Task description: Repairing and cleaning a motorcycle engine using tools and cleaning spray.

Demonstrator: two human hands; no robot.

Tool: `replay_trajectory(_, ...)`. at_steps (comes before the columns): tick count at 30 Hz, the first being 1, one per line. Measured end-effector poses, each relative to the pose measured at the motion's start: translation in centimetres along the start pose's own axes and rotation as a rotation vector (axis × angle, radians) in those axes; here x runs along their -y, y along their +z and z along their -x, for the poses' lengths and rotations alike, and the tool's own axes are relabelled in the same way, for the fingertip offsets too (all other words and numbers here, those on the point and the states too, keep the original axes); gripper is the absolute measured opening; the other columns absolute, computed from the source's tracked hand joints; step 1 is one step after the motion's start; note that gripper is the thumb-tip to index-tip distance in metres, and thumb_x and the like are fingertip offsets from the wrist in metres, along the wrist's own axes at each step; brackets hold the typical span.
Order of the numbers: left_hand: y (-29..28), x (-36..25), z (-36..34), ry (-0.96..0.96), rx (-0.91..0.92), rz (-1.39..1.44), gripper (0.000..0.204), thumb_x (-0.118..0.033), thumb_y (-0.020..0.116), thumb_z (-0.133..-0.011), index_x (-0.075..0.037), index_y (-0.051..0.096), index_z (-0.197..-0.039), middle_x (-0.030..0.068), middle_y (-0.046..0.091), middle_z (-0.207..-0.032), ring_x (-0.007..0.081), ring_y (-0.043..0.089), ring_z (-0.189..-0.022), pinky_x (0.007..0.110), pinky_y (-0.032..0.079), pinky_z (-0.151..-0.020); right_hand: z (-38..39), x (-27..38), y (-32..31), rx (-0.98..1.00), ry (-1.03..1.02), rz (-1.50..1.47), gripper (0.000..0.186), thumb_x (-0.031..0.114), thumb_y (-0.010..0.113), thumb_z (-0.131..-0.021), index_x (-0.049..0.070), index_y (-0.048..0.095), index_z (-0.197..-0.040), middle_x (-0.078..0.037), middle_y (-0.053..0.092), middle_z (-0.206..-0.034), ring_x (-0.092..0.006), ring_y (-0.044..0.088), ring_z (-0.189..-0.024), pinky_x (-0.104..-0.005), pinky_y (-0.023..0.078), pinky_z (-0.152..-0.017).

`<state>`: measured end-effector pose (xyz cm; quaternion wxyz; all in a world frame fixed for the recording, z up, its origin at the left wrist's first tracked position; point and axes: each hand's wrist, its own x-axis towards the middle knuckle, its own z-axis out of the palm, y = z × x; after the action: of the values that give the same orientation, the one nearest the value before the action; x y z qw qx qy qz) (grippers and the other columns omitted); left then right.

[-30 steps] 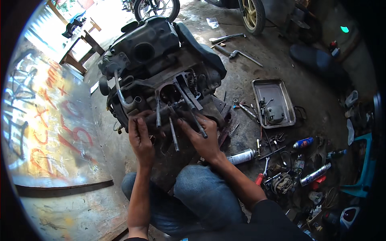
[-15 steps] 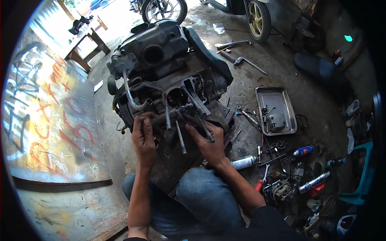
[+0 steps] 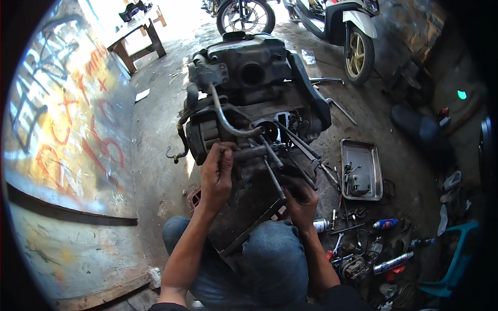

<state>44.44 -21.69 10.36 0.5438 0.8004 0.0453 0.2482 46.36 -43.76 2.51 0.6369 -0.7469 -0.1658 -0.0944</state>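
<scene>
My left hand [image 3: 217, 175]: upright, fingers curled onto a dark tube [image 3: 251, 154]; my right hand [image 3: 303, 203]: lower, grip unclear.

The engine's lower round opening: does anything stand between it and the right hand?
Yes. In the head view, long metal rods jut from the engine, crossing the space between the right hand and the lower round opening.

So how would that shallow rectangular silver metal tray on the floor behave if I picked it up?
The shallow rectangular silver metal tray looks stiff, judging by its raised metal walls. It would probably feel heavier at its near end, where the grey metal casing sits. That casing may slide, since nothing visible holds it.
</scene>
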Motion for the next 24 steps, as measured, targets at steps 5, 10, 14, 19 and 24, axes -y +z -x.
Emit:
replay_trajectory(5,0.0,0.4,0.1,0.053,-0.026,-0.011,0.02,-0.019,0.045,-0.107,-0.003,0.058,-0.106,0.0006,0.056,-0.073,0.0054,0.053,-0.058,0.023,0.04,-0.052,2.0,-0.8,-0.2,0.101,0.108,0.087,0.027,0.008,0.076,-0.082,0.005,0.073,-0.109,-0.01,0.074,-0.095,-0.0159,0.071,-0.076,-0.0281,0.053,-0.064)
replay_trajectory(10,0.3,-0.3,-0.1,0.126,-0.058,-0.03,0.02,-0.018,0.047,-0.106,-0.002,0.059,-0.104,0.0024,0.058,-0.079,0.0069,0.052,-0.065,0.024,0.04,-0.057,2.4,-1.4,-0.1,0.049,0.004,0.209,0.033,0.011,0.078,-0.081,0.006,0.072,-0.113,-0.011,0.072,-0.09,-0.0159,0.069,-0.07,-0.03,0.052,-0.06)
replay_trajectory(14,0.2,-0.1,0.0,0.104,-0.05,-0.004,0.02,-0.018,0.049,-0.105,-0.001,0.058,-0.102,0.0069,0.059,-0.083,0.0119,0.053,-0.072,0.028,0.042,-0.065,1.8,-0.8,0.3,0.06,-0.062,0.261,0.035,0.011,0.078,-0.082,0.006,0.07,-0.116,-0.012,0.071,-0.088,-0.0196,0.07,-0.071,-0.0326,0.053,-0.062)
replay_trajectory(19,0.2,-0.7,-0.1,0.126,-0.063,0.025,0.02,-0.017,0.048,-0.104,0.0,0.058,-0.102,0.0102,0.059,-0.083,0.0159,0.054,-0.075,0.031,0.044,-0.069,0.1,-0.2,3.2,0.012,-0.14,0.268,0.035,0.013,0.077,-0.082,0.005,0.068,-0.115,-0.016,0.071,-0.088,-0.0311,0.07,-0.078,-0.0383,0.053,-0.07)
replay_trajectory(24,-0.3,-1.9,-0.1,-0.034,0.001,0.105,0.019,-0.017,0.05,-0.104,0.0,0.058,-0.102,0.0089,0.057,-0.078,0.0147,0.051,-0.069,0.031,0.043,-0.064,-0.1,-0.7,3.8,0.04,-0.067,0.377,0.031,0.013,0.076,-0.084,0.007,0.069,-0.114,-0.017,0.07,-0.089,-0.0313,0.07,-0.079,-0.0391,0.054,-0.07)
